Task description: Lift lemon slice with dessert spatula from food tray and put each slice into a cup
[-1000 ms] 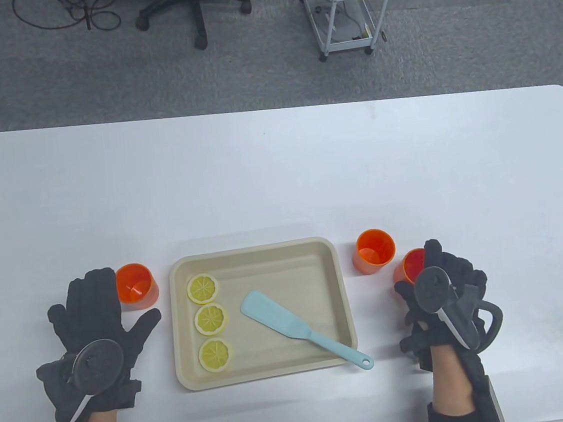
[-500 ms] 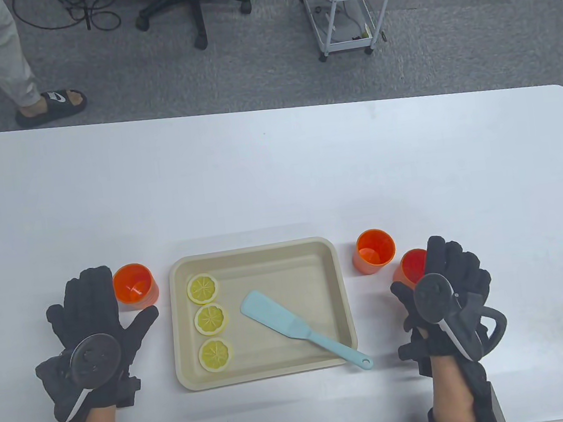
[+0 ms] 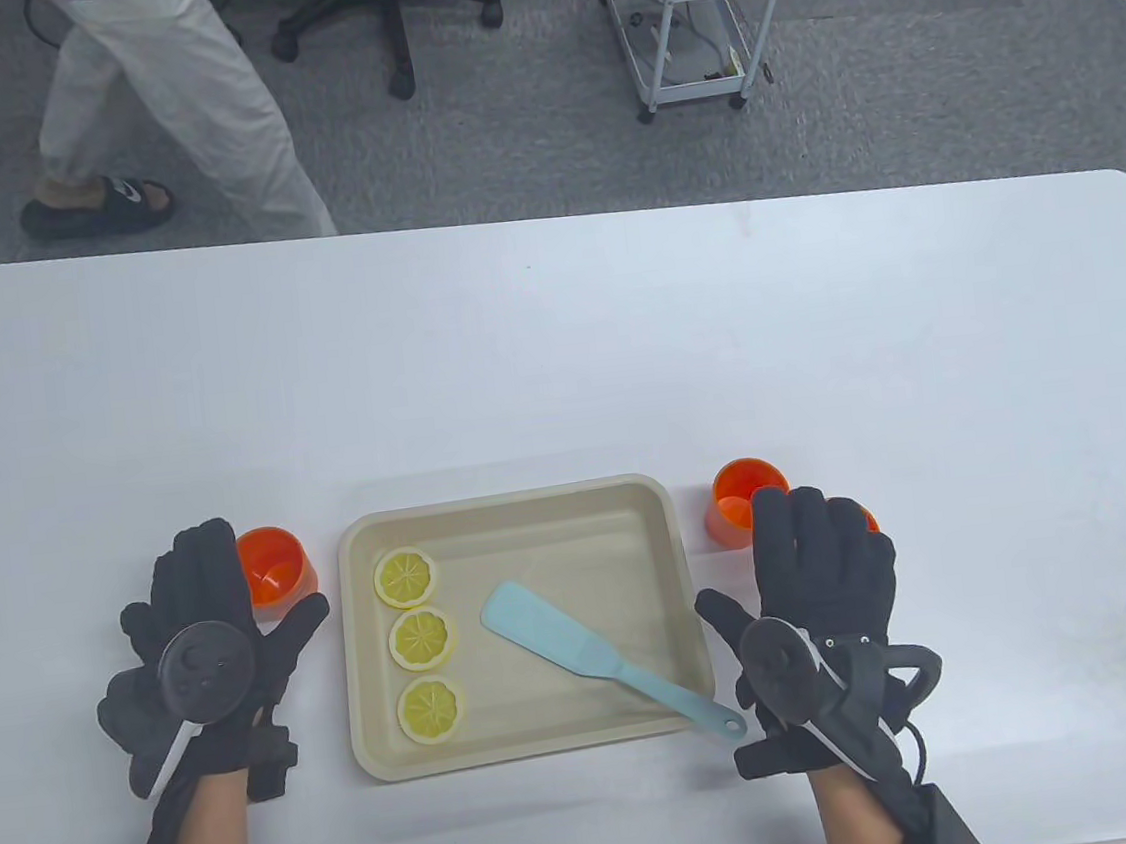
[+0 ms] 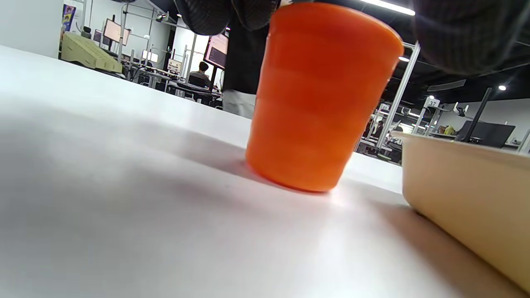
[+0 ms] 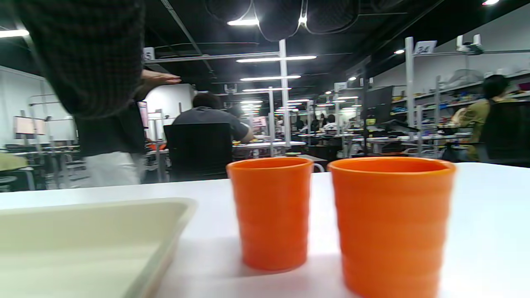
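On the white table (image 3: pixel 555 342) a beige food tray (image 3: pixel 657 503) sits between the 2 gloved hands. Along its left side lie 3 lemon slices (image 3: pixel 405 576) (image 3: pixel 423 638) (image 3: pixel 431 708) in a column, flat on the tray floor. A light blue dessert spatula (image 3: pixel 572 647) lies diagonally in the tray, blade toward the middle, handle end hanging over the near right rim; no hand touches it.

At the tray's left, the left hand (image 3: pixel 210 650) is palm down with fingers straight and spread and the thumb angled toward the tray, holding nothing. Its fingertips reach over the near rim of the left orange cup (image 3: pixel 276 565); the left wrist view shows that cup (image 4: pixel 319 99) upright just beside the tray wall (image 4: pixel 468 194).

At the tray's right, the right hand (image 3: pixel 813 597) is also palm down and relaxed, fingers extended forward, thumb out toward the tray, gripping nothing. It covers most of 1 orange cup (image 5: pixel 389 223) and lies beside the other orange cup (image 3: pixel 737 494); in the right wrist view both stand upright, close together.
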Demonstrator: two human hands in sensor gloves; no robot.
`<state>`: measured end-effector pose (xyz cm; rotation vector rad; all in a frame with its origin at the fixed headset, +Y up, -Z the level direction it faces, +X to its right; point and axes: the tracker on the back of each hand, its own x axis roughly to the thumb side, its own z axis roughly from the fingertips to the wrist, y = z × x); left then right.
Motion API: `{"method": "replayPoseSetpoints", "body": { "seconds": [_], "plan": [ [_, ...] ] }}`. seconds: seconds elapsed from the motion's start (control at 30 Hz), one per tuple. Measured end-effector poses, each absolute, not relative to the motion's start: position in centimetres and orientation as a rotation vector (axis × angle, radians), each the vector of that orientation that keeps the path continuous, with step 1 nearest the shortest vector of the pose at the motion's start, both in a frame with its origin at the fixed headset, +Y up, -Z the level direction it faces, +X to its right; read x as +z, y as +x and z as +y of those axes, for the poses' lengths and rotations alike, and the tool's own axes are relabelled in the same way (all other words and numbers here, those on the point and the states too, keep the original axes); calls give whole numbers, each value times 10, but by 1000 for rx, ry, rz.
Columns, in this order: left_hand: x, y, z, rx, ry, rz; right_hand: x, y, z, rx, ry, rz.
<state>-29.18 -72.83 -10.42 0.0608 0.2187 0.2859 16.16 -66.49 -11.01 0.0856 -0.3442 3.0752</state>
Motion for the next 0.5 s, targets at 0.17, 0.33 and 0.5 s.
{"method": "replayPoseSetpoints", "body": {
  "seconds": [0.17, 0.33, 0.5],
  "plan": [
    [-109, -285, -734, 170, 4, 231, -103, 146, -664, 3090, 201, -371],
    [-111, -285, -738, 181, -10, 232, -97, 130, -666, 3123, 308, -378],
    [-110, -286, -738, 186, 2, 240, -93, 116, -673, 3176, 397, -367]
  ]
}}
